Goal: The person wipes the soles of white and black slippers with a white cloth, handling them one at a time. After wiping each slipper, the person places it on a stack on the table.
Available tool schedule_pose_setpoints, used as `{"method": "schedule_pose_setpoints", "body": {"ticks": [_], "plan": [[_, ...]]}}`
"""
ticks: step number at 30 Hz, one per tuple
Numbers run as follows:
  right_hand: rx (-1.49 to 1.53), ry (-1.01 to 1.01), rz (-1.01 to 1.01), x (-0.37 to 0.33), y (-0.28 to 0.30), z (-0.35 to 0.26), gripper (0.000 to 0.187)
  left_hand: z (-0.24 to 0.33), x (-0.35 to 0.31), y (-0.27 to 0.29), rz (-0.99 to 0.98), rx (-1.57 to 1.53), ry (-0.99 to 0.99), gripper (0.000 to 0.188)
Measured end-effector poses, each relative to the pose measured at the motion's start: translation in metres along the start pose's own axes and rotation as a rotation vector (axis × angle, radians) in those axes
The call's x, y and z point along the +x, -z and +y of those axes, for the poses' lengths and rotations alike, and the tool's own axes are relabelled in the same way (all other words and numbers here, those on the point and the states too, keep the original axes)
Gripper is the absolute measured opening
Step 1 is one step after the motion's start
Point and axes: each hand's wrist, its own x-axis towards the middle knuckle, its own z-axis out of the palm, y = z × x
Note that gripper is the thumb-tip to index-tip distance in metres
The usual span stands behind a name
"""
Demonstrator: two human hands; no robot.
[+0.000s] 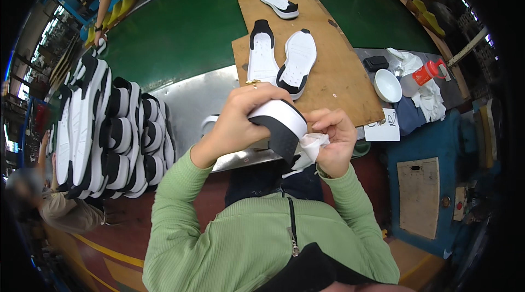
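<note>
In front of my chest, my left hand (pixel 238 117) is closed round a white and black shoe sole (pixel 285 122), which it holds up on edge and bent. My right hand (pixel 336 139) grips a bunched white cloth (pixel 313 145) right beside the sole's end. Beyond my hands two more soles, one on the left (pixel 263 57) and one on the right (pixel 298 59), rest on a brown board (pixel 328 73), inner faces up. Farther off on that board is a single sole (pixel 278 1). Part of another white piece (pixel 209 123) shows behind my left wrist.
A tall stack of soles (pixel 115 133) stands at the left. To the right are a white bowl (pixel 388 86), a red-lidded bottle (pixel 420 79), crumpled white cloths (pixel 432 100) and a small black object (pixel 375 63). A green surface (pixel 180 29) stretches behind; another person's hand (pixel 100 38) is at far left.
</note>
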Motion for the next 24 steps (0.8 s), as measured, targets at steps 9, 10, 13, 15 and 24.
{"method": "schedule_pose_setpoints", "body": {"ticks": [9, 10, 13, 15, 24], "plan": [[-0.081, -0.513, 0.067, -0.046, 0.026, 0.036, 0.037, -0.046, -0.023, -0.040, -0.444, 0.410, -0.005, 0.043], [-0.118, -0.535, 0.065, -0.047, 0.025, 0.041, 0.036, -0.049, -0.026, -0.043, -0.388, 0.452, -0.054, 0.046], [-0.264, -0.628, 0.043, -0.050, 0.028, 0.044, 0.030, -0.053, -0.038, -0.043, -0.299, 0.579, -0.032, 0.060], [-0.318, -0.582, 0.032, -0.047, 0.026, 0.046, 0.028, -0.051, -0.050, -0.037, -0.176, 0.624, 0.135, 0.062], [-0.672, -0.258, -0.318, 0.010, 0.007, 0.036, 0.014, -0.068, -0.072, -0.039, 0.071, 0.440, 0.244, 0.071]]}}
